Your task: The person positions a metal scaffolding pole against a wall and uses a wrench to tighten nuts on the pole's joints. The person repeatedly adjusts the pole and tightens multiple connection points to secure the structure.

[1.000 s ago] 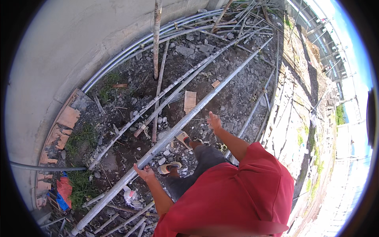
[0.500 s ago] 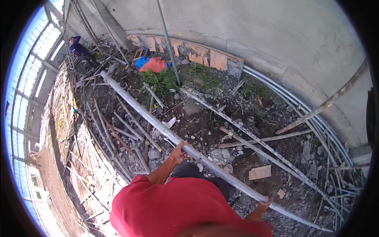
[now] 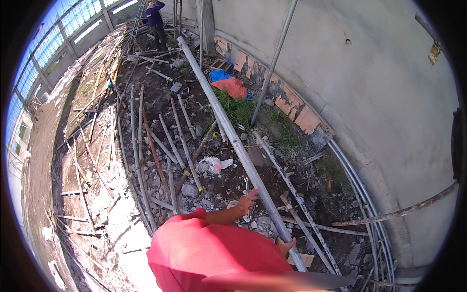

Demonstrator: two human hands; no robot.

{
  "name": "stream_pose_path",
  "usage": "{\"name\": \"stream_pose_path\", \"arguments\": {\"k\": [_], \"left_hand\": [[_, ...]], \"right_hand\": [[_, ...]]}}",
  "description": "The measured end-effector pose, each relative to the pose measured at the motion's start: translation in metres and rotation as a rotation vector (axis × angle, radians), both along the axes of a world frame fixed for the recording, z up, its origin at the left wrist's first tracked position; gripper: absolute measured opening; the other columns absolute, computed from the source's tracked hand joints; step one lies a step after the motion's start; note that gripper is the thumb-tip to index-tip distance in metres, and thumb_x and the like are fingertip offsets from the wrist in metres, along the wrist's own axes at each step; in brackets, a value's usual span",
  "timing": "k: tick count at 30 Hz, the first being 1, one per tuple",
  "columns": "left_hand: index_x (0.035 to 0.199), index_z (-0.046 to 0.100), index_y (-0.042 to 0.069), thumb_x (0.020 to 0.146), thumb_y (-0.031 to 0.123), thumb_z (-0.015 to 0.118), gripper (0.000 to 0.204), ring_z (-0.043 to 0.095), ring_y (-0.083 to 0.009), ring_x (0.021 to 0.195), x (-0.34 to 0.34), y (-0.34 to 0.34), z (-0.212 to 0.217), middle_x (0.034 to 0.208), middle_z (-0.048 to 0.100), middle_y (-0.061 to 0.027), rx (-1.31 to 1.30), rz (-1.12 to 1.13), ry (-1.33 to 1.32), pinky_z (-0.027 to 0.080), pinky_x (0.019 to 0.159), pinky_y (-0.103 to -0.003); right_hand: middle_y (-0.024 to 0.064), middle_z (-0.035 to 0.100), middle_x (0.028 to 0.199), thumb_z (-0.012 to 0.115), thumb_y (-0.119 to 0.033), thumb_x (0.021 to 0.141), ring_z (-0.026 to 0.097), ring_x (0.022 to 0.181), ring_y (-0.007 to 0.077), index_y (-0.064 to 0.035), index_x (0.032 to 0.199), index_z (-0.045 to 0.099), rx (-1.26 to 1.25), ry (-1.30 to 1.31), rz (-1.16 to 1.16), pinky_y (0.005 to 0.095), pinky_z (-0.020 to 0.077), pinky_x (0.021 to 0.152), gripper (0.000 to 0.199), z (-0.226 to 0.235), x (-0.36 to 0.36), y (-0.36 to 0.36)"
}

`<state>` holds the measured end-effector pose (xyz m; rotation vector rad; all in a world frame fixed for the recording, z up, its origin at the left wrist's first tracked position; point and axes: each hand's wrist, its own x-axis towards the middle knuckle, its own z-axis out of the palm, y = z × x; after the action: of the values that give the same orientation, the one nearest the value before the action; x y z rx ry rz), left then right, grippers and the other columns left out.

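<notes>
A long grey metal pipe (image 3: pixel 228 125) runs diagonally in front of me, from the far end of the ground to beside my body. My left hand (image 3: pixel 247 201) is at its left side, fingertips against the pipe and partly hidden by it. A slim metal tool (image 3: pixel 246 183), seemingly a wrench, shows at that hand; how it is held is unclear. Closer to the pipe's near end, my right hand (image 3: pixel 286 245) is closed around it, its thumb at the right side. My red sleeve and torso hide the right forearm.
Several loose poles (image 3: pixel 137 146) lie left on rubble. An upright pole (image 3: pixel 275 63) stands right of the pipe, before a concrete wall (image 3: pixel 360 63). Blue and orange sheeting (image 3: pixel 229 87) lies near weeds. A person (image 3: pixel 155 23) stands far off, near the pipe's far end. Metal pipes (image 3: pixel 362 190) line the wall.
My view has turned left, so the pipe now points more straight away from me. Both hands have stayed at the pipe; the left hand's thumb no longer lies over its top.
</notes>
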<state>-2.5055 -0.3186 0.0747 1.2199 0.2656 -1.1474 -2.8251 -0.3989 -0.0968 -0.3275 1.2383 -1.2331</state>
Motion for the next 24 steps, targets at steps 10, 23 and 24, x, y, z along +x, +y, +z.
{"name": "stream_pose_path", "arguments": {"k": [10, 23, 24], "left_hand": [[0.101, 0.075, 0.011, 0.086, 0.048, 0.081, 0.04, 0.035, -0.0059, 0.048, 0.033, -0.014, 0.021, 0.072, 0.06, 0.0058, -0.152, -0.248, 0.048, 0.026, 0.045, -0.026], [0.103, 0.069, 0.01, 0.092, 0.04, 0.074, 0.033, 0.037, -0.0065, 0.048, 0.03, 0.013, 0.003, 0.089, 0.068, 0.0003, -0.004, -0.346, 0.093, 0.029, 0.042, -0.026], [0.102, 0.068, 0.011, 0.091, 0.041, 0.075, 0.032, 0.038, -0.0072, 0.049, 0.027, 0.013, 0.005, 0.085, 0.065, 0.0006, -0.022, -0.355, 0.085, 0.029, 0.043, -0.026]], "right_hand": [[0.0174, 0.057, 0.135, 0.086, -0.035, 0.08, 0.056, 0.128, 0.0345, -0.0026, 0.135, 0.051, 0.522, -0.722, 0.059, 0.0475, 0.0476, 0.11, 0.073, 0.151, 0.205, 0.021], [0.021, 0.071, 0.109, 0.092, -0.044, 0.065, 0.07, 0.099, 0.0405, -0.0046, 0.126, 0.06, -0.479, 1.42, 1.074, 0.0494, 0.0562, 0.09, 0.079, 0.086, -0.228, -0.008], [0.0212, 0.072, 0.107, 0.094, -0.046, 0.061, 0.07, 0.097, 0.0427, -0.0053, 0.126, 0.06, -0.498, 1.461, 1.145, 0.0507, 0.0569, 0.088, 0.084, 0.073, -0.262, -0.007]]}}
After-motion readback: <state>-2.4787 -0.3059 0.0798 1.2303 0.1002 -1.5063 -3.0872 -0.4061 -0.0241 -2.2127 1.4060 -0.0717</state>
